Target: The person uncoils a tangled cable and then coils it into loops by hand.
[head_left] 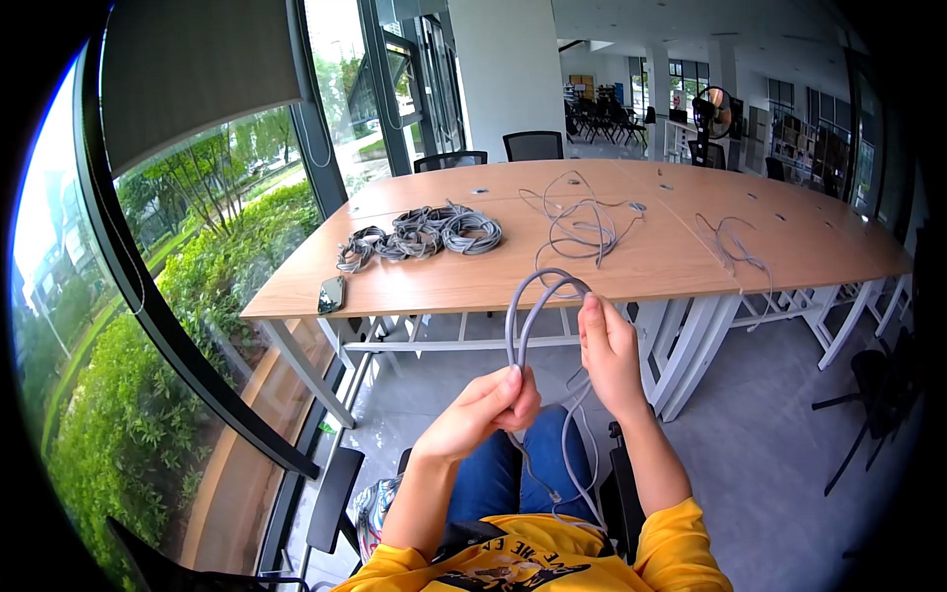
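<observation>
A grey cable is looped between my two hands, its loops arching upward in front of the table's near edge. My left hand is closed round the left side of the loops. My right hand pinches the cable at the upper right, higher than the left one. Loose lengths hang from the hands over my lap, with a cable end near my thighs. Part of the cable runs up behind the loops to a loose tangle on the table.
On the wooden table lie several coiled grey cables, a phone at the front left corner and another loose cable to the right. Chairs stand behind it. A chair armrest is at my left, near the window.
</observation>
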`<state>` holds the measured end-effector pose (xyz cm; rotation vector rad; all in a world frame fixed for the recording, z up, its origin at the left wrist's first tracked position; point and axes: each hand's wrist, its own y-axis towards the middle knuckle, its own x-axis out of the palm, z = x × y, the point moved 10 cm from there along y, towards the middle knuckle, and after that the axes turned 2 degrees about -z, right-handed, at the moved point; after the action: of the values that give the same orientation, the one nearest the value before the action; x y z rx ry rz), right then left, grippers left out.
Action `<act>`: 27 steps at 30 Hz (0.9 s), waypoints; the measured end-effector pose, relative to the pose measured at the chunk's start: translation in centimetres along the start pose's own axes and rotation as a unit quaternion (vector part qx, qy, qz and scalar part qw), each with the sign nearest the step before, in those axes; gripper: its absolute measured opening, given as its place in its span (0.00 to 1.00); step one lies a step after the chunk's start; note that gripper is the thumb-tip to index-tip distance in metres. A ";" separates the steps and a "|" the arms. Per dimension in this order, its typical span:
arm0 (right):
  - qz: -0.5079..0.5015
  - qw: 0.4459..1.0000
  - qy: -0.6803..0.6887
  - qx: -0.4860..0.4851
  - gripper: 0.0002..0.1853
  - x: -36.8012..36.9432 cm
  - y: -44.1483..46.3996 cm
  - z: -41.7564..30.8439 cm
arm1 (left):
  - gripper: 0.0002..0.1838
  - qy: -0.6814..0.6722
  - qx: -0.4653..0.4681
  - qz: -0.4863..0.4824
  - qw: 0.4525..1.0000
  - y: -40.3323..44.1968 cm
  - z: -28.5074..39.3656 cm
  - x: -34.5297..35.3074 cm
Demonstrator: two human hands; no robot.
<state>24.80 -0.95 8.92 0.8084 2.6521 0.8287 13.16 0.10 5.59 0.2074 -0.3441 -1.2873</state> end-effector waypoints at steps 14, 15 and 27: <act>-0.203 0.941 0.233 0.137 0.21 7.1 -2.9 4.6 | 0.29 -0.290 0.153 -0.033 0.944 -1.0 3.4 -0.9; -0.232 0.937 0.219 0.140 0.22 7.6 -3.4 5.3 | 0.29 -0.291 0.168 -0.011 0.942 -1.3 4.0 -1.3; -0.247 0.958 0.025 0.146 0.17 5.1 -2.8 6.7 | 0.30 -0.242 0.170 -0.084 0.952 -3.0 4.8 -1.1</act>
<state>21.96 3.08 1.49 0.1502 2.8671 0.3363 8.44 0.48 8.84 0.2129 -0.9890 -1.4347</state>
